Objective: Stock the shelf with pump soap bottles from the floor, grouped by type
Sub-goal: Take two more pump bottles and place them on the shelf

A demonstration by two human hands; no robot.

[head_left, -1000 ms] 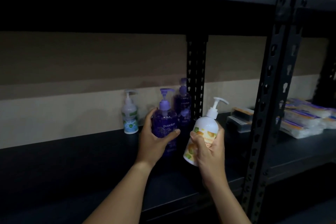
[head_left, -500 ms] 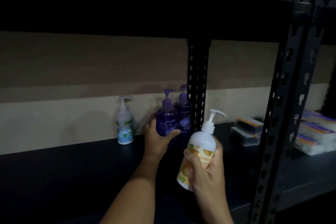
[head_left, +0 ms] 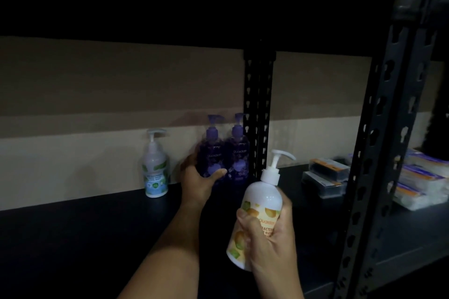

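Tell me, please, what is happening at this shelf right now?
A person is stocking pump soap bottles. The left hand grips a purple bottle at the back of the dark shelf, right beside a second purple bottle. The right hand holds a white bottle with an orange label in the air, not yet placed. A white bottle with a green and blue label stands apart to the left.

One head view only. Looks forward and slightly down into a dark shelf (head_left: 73, 238) bay, close range, from in front and a little right of centre. Both forearms enter from bottom edge. Upright post (head_left: 379, 153) cuts the right side; back wall fills mid-frame.
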